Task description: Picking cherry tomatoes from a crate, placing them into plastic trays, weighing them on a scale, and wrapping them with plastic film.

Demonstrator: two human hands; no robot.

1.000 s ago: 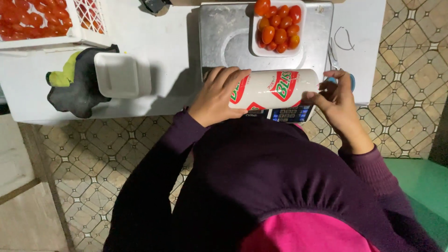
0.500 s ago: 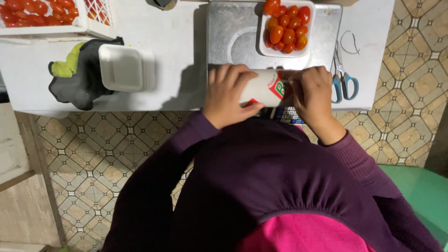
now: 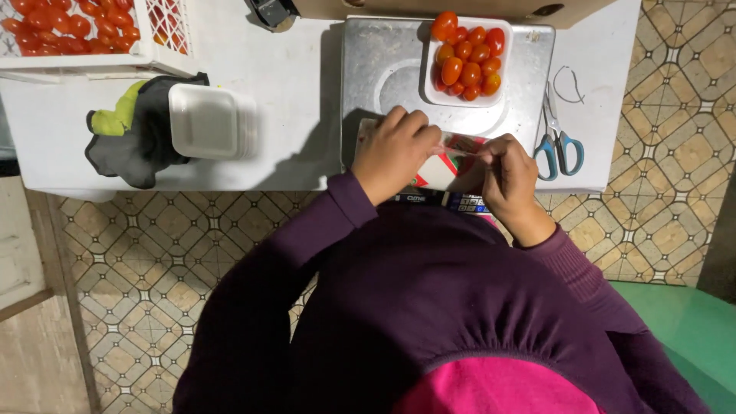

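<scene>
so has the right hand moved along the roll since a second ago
Yes. The right hand was at the roll's outer end beside the scissors; now it sits further in toward the left hand, leaving a gap from the scissors.

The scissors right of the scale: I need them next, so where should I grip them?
Take the scissors by the blue loop handles, coming in from the table's near edge with the right hand. The loops point toward the person and lie flat and clear of the scale; the blades point away.
</scene>
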